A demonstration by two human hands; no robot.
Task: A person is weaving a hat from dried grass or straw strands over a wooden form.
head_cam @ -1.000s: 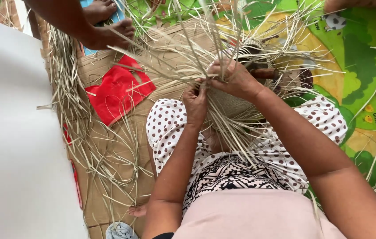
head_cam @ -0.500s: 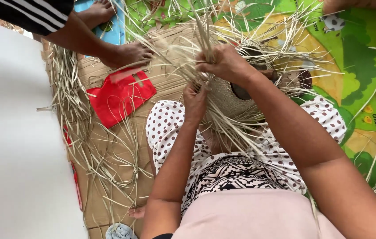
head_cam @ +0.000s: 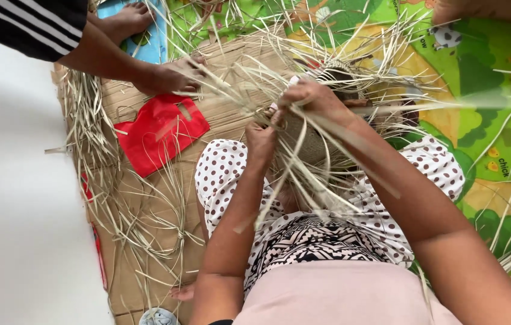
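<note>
we sit on the floor with a half-made woven basket [head_cam: 312, 141] in our lap, over the spotted cloth [head_cam: 222, 174] on our knees. long dry straw strips [head_cam: 231, 90] stick out of the basket on all sides.

our right hand [head_cam: 312, 99] is on top of the basket, at its far edge. its fingers are closed tight around a bunch of strips. those strips run long and flat, away to the left and a bit up, toward the cardboard sheet [head_cam: 147, 210]. more strips hang down from this hand toward our tummy.

our left hand [head_cam: 261, 135] is just beside the right one, a little lower and nearer to us. its fingers are curled in and pinch a few strips at the basket's near left edge. the two hands almost touch.

so the basket lies right under both hands, and the right hand is the one on top of it. the loose ends point left, away from the right hand's fingers.

another person's hand [head_cam: 171, 75] rests on the cardboard, well apart from ours, close to a red bag [head_cam: 159, 129]. a bright play mat [head_cam: 478, 78] lies on the right side.
</note>
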